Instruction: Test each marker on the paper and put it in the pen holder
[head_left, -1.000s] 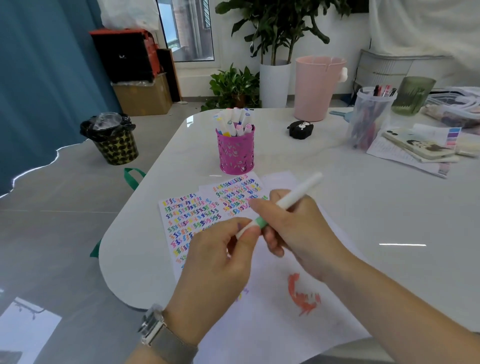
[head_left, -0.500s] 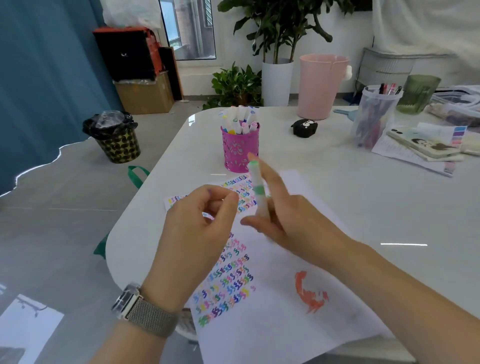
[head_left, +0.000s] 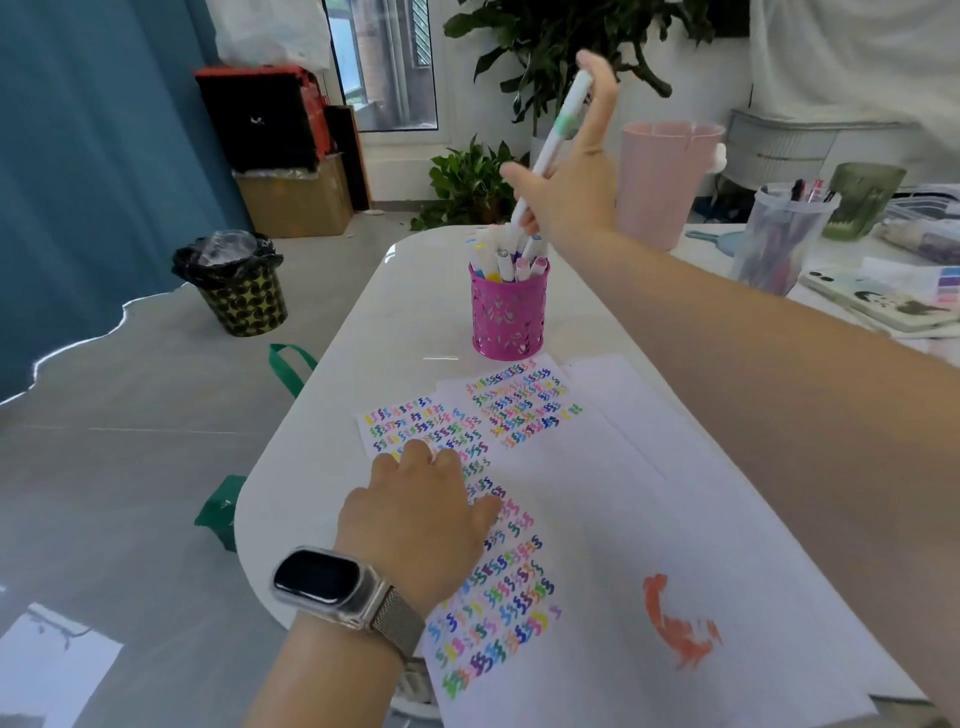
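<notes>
Right hand (head_left: 566, 192), upper centre of frame, grips a white marker (head_left: 550, 150) w/ green band; marker tilted, lower end at the mouth of the pink pen holder (head_left: 509, 317), among other markers there. Index finger sticks up, other fingers curl round the barrel. Left hand (head_left: 421, 514), lower centre, lies flat w/ relaxed fingers on the paper (head_left: 597, 519), holding nothing. Paper covered in coloured squiggles, orange smear at lower right, on white worktop (head_left: 395, 322).

Pen holder (head_left: 508, 317) stands behind paper (head_left: 649, 519) on table (head_left: 395, 312).
</notes>
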